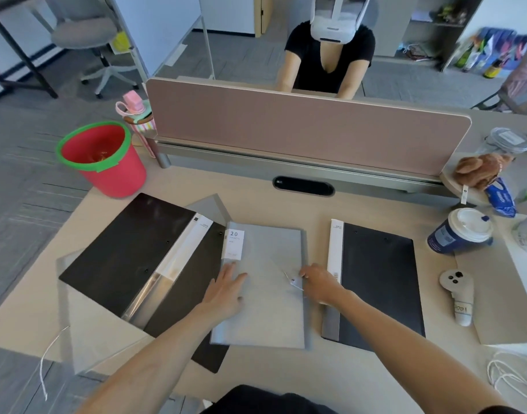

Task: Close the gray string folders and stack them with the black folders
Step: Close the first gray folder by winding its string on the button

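Gray string folder (265, 282), flap down, between 2 black folders (379, 279).

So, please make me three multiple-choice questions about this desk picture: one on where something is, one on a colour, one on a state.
1. Where is the blue paper coffee cup with the white lid?
A. right of the closed black folder
B. inside the red bucket
C. on the open black folder

2. What colour is the rim of the red plastic bucket?
A. yellow
B. green
C. white

3. What is the state of the gray string folder in the middle?
A. standing upright
B. lying with its flap folded down, both hands on it
C. stacked on the closed black folder

Answers:
1 A: the cup stands on the desk beyond that folder's right edge.
2 B: a green band runs around the top.
3 B: the left hand presses flat while the right hand works at the string clasp.
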